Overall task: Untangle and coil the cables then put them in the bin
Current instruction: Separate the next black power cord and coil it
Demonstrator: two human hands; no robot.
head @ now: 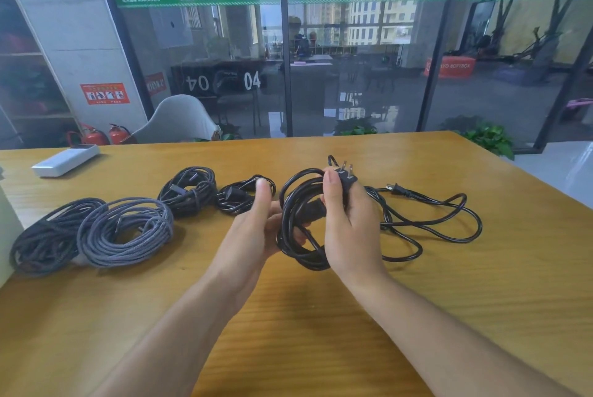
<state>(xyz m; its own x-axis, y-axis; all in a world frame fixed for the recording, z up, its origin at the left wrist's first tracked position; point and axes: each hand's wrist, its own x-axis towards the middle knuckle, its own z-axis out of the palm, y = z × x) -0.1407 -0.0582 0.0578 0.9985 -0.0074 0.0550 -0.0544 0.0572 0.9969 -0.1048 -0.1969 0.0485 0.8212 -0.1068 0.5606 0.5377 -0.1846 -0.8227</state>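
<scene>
1. Two hands met over the wooden counter [321,316], holding a glossy black power cord coil [296,220] upright between them.
2. The right hand [349,230] gripped the coil, thumb pinning its pronged plug [348,173]; the left hand [253,233] cupped the coil's left side, thumb raised.
3. No bin showed; finished coils lay left, and the loose black cord [433,223] lay just right, nearer the right hand.

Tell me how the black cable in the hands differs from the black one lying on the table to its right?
The held cable is wound into tight loops; the loose cable sprawls in open curves. The held one is off the table, gripped by the right hand and left hand; the loose one lies flat, untouched. Both are glossy black with pronged plugs.
</scene>
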